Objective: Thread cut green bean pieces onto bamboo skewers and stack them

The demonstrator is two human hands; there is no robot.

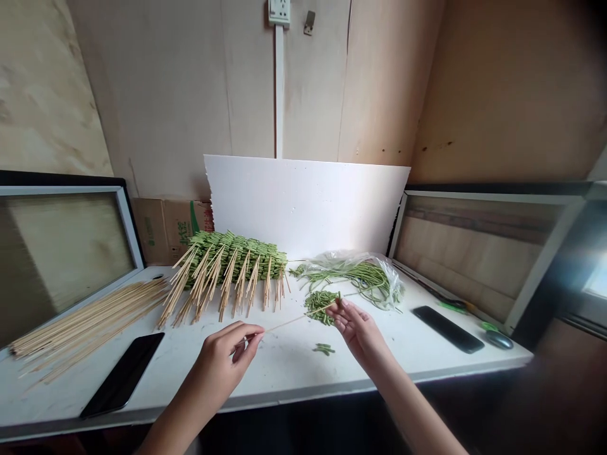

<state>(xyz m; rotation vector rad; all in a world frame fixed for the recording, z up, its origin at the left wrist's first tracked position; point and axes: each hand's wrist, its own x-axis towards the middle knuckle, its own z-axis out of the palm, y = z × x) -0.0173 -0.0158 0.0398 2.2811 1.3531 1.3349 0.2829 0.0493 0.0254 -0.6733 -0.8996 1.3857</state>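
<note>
My left hand (231,351) pinches the near end of a thin bamboo skewer (289,322) that runs up to the right. At the skewer's far tip, my right hand (356,328) holds a short green bean piece (337,299) between its fingertips. Just beyond lies a small heap of cut bean pieces (318,303), and a few more pieces (324,349) lie loose on the white table (284,366). Long green beans (360,275) sit on a clear plastic bag behind. A stack of skewers loaded with bean pieces (227,265) lies at the back left.
Bare skewers (80,323) are piled at the left. A black phone (124,374) lies near the front edge, another dark phone (446,328) at the right, green-handled scissors (455,307) beyond it. A white foam board (308,202) and a cardboard box (165,229) stand behind.
</note>
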